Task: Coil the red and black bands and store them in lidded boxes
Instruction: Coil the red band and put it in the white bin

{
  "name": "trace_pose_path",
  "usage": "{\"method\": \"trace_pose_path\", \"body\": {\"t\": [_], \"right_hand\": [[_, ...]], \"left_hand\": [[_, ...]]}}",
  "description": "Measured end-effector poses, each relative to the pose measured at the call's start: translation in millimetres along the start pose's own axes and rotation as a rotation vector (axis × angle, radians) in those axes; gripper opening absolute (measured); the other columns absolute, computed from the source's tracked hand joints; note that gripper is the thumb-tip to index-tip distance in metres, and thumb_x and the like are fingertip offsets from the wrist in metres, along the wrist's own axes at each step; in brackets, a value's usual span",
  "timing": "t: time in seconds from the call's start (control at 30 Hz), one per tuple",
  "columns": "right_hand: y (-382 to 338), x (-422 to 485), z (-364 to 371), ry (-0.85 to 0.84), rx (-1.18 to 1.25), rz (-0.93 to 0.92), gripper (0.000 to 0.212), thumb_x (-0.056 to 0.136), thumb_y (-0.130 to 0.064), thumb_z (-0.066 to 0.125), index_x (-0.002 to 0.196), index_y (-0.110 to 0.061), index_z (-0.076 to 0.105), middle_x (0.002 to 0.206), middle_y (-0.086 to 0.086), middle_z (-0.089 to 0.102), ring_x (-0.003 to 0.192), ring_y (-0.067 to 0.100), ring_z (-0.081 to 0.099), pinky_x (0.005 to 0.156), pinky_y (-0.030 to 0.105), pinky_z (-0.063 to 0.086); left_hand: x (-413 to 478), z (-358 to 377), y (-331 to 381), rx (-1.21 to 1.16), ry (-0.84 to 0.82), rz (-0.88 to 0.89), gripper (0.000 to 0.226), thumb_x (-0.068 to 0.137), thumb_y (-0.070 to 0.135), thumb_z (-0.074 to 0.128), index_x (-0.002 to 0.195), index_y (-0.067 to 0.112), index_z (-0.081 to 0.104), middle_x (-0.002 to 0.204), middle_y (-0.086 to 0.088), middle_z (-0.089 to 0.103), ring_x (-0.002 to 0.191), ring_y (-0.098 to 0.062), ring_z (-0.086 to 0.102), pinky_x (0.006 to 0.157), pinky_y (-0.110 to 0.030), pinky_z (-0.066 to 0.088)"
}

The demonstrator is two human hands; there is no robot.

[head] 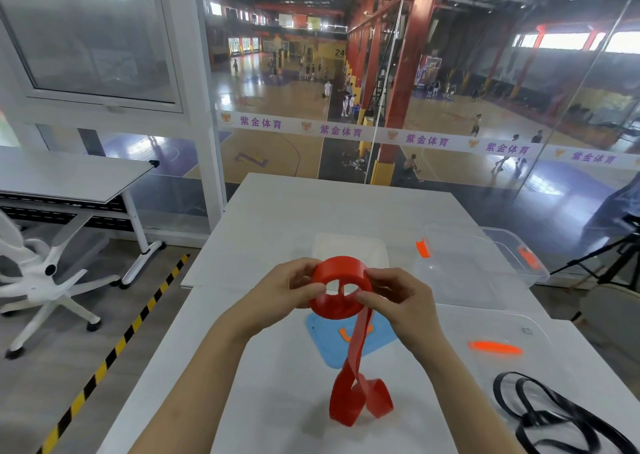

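Beyond the white table point(277, 218), a glass wall is overlooking an indoor sports hall. A second table point(69, 176) and a white chair point(41, 280) are standing to the left, and a tripod point(616, 263) to the right.

Both hands are holding the red band point(341, 285) in the air above the middle of the table. The left hand point(291, 292) is gripping the left side of the coiled part, with its fingers curling over the outer rim. The right hand point(398, 297) is pinching the right side of the coil at the point where the loose tail is leaving it. Each grip is clamped on the band. The tail is hanging down from the right grip, twisting, and its end loop is resting on the table near the front edge.

A blue lid point(322, 336) is lying flat below the coil. A clear box point(467, 273) with orange latches is sitting open to the right, close to the right edge. The black band point(531, 419) is lying loose at the front right corner, well apart from both hands.

Bare table surface is extending left of the left forearm to the left edge, where striped floor tape point(114, 353) is running alongside.
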State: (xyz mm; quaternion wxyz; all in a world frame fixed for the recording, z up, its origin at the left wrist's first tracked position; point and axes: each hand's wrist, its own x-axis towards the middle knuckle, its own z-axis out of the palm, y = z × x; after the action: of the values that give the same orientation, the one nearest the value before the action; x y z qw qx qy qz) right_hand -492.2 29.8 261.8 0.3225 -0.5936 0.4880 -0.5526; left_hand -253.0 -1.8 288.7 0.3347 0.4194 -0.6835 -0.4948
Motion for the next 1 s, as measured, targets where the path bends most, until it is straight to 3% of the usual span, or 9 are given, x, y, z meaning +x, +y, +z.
{"method": "trace_pose_path", "body": {"t": [0.17,0.27,0.4,0.53,0.73,0.87,1.0], "right_hand": [[-2,3,-6,-0.055,-0.042,0.015,0.035,0.069,-0.012,0.096,0.098,-0.024,0.083,0.105,-0.011,0.082,0.101,0.013,0.079,0.098,0.034,0.062],[-11,2,-6,-0.135,-0.150,-0.043,0.034,0.068,-0.033,0.095,0.100,-0.031,0.083,0.105,-0.016,0.081,0.102,0.009,0.077,0.097,0.027,0.060],[-12,3,-4,-0.158,-0.206,-0.106,0.032,0.076,-0.017,0.094,0.097,-0.033,0.077,0.105,-0.011,0.080,0.103,0.015,0.076,0.097,0.027,0.060],[-8,2,-6,-0.111,-0.112,-0.056,0.042,0.074,-0.016,0.096,0.107,-0.028,0.074,0.107,-0.010,0.079,0.107,0.016,0.076,0.100,0.032,0.060],[7,-3,-10,0.020,0.009,0.008,0.046,0.073,-0.002,0.094,0.099,-0.030,0.069,0.106,0.004,0.079,0.103,0.027,0.077,0.099,0.052,0.061],[4,2,-16,0.042,0.020,0.017,0.043,0.072,-0.001,0.094,0.097,-0.024,0.068,0.101,0.009,0.079,0.096,0.030,0.079,0.094,0.054,0.062],[-5,8,-25,0.007,-0.032,-0.035,0.043,0.073,-0.004,0.095,0.099,-0.024,0.068,0.099,0.005,0.079,0.097,0.026,0.079,0.093,0.046,0.064]], "left_hand": [[7,-5,-4,0.243,-0.057,-0.042,0.049,0.091,0.031,0.079,0.135,0.039,0.061,0.136,0.021,0.065,0.129,0.000,0.058,0.114,-0.037,0.048],[9,1,8,0.287,-0.050,-0.023,0.069,0.084,0.033,0.085,0.145,0.040,0.054,0.142,0.022,0.060,0.128,0.001,0.055,0.110,-0.030,0.047],[12,9,19,0.444,-0.043,0.080,0.035,0.089,0.040,0.078,0.122,0.038,0.069,0.115,0.019,0.071,0.108,-0.002,0.064,0.096,-0.026,0.056],[9,15,14,0.222,0.035,0.097,0.026,0.089,0.038,0.078,0.115,0.037,0.072,0.107,0.017,0.074,0.106,0.002,0.067,0.091,-0.023,0.059],[8,18,18,-0.118,0.101,0.085,0.028,0.099,0.014,0.068,0.124,0.028,0.070,0.111,0.003,0.077,0.105,-0.011,0.074,0.081,-0.027,0.063],[6,22,15,-0.125,0.084,0.076,0.028,0.100,0.017,0.068,0.126,0.028,0.068,0.113,0.008,0.076,0.106,-0.008,0.073,0.082,-0.027,0.063],[7,14,10,-0.023,0.012,0.027,0.030,0.096,0.023,0.074,0.124,0.031,0.069,0.116,0.010,0.074,0.108,-0.008,0.072,0.085,-0.026,0.062]]}}
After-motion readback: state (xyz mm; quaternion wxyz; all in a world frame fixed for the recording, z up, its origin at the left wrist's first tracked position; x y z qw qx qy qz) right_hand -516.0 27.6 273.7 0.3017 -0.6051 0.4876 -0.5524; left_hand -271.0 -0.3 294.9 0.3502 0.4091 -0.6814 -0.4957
